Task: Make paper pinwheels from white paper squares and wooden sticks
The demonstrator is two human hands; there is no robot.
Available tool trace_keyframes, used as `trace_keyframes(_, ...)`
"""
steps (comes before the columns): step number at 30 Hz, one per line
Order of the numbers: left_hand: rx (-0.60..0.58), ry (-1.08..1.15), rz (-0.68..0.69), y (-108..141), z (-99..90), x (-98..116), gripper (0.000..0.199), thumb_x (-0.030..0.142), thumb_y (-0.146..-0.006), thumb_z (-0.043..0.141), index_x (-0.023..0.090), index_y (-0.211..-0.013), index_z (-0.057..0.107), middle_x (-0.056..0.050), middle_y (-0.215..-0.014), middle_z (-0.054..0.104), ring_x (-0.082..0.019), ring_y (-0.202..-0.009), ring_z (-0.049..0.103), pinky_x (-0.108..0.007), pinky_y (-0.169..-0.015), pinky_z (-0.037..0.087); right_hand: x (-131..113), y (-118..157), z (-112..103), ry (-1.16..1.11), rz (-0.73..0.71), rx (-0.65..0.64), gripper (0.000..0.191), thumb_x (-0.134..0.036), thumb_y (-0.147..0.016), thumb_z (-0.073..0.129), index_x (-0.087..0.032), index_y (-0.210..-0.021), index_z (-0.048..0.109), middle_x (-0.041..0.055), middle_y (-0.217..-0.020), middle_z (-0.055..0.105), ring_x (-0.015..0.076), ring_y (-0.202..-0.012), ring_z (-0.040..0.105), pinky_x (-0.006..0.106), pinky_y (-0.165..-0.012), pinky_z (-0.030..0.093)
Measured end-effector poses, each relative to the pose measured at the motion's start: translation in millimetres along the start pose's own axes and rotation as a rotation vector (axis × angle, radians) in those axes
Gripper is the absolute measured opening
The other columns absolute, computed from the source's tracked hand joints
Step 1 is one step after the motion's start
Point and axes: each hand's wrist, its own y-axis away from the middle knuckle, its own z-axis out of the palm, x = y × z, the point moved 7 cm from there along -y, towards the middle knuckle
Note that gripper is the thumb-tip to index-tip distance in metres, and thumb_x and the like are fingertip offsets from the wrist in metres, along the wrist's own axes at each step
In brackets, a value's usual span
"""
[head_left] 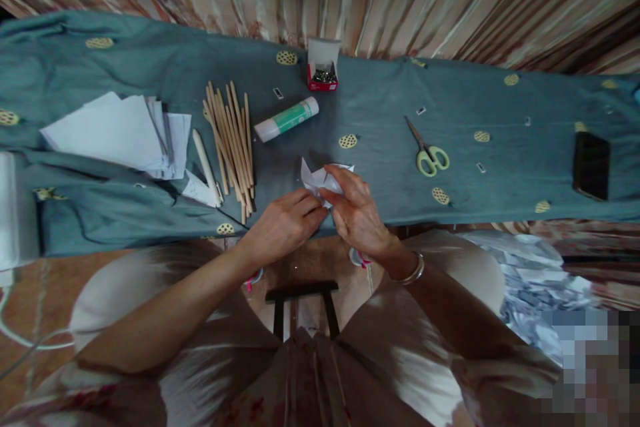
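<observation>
A folded piece of white paper (316,178) with pointed corners sits between my hands near the table's front edge. My left hand (290,221) pinches its lower left side, fingers pressed together. Over its right side, my right hand (356,203) grips with thumb and fingers. The fingers hide part of the paper. Above it lies a glue stick (287,119) with a green label. A small red-and-white box (323,70) stands beyond, its lid up, holding small shiny metal pieces. Scissors (428,151) with pale green handles rest to the right.
Several wooden sticks (233,140) lie in a bundle left of my hands, beside a white pen-like tool (204,160). Further left are stacked paper sheets (113,133). A dark phone (591,165) lies at the far right, and a white device (17,210) stands at the left edge.
</observation>
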Motion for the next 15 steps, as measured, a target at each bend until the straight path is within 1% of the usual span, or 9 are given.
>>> trace_keyframes(4,0.013,-0.012,0.000,-1,0.0,0,0.017,0.017,-0.097,0.052,0.012,-0.096,0.068,-0.007,-0.092,0.068,-0.019,-0.086,0.060,-0.031,-0.076,0.054,1,0,-3,-0.024,0.033,-0.017,0.036,-0.010,-0.089,0.045,-0.022,-0.117,0.065,0.0098,-0.149,0.046,0.0273,-0.139,0.041,0.052,-0.111,0.040)
trace_keyframes(9,0.007,-0.033,0.002,-3,-1.0,1,0.019,0.018,-0.098,0.050,0.012,-0.095,0.067,-0.007,-0.092,0.068,-0.019,-0.086,0.060,-0.030,-0.075,0.054,7,1,-14,-0.131,0.115,-0.007,0.039,-0.013,-0.090,0.046,-0.024,-0.122,0.066,0.0085,-0.149,0.048,0.0274,-0.136,0.045,0.052,-0.110,0.042)
trace_keyframes(12,0.014,-0.038,0.007,-3,-2.3,1,0.017,0.017,-0.097,0.051,0.012,-0.097,0.067,-0.008,-0.093,0.068,-0.019,-0.087,0.060,-0.031,-0.076,0.054,16,-1,-22,-0.163,0.152,0.027,0.039,-0.014,-0.091,0.046,-0.024,-0.124,0.065,0.0091,-0.146,0.052,0.0272,-0.133,0.048,0.053,-0.110,0.043)
trace_keyframes(15,0.018,-0.027,0.012,-3,-3.5,1,0.015,0.015,-0.096,0.054,0.011,-0.100,0.067,-0.009,-0.097,0.069,-0.020,-0.087,0.061,-0.032,-0.078,0.055,28,-4,-27,-0.156,0.198,0.051,0.038,-0.019,-0.094,0.046,-0.024,-0.128,0.062,0.0092,-0.145,0.053,0.0267,-0.134,0.049,0.052,-0.113,0.042)
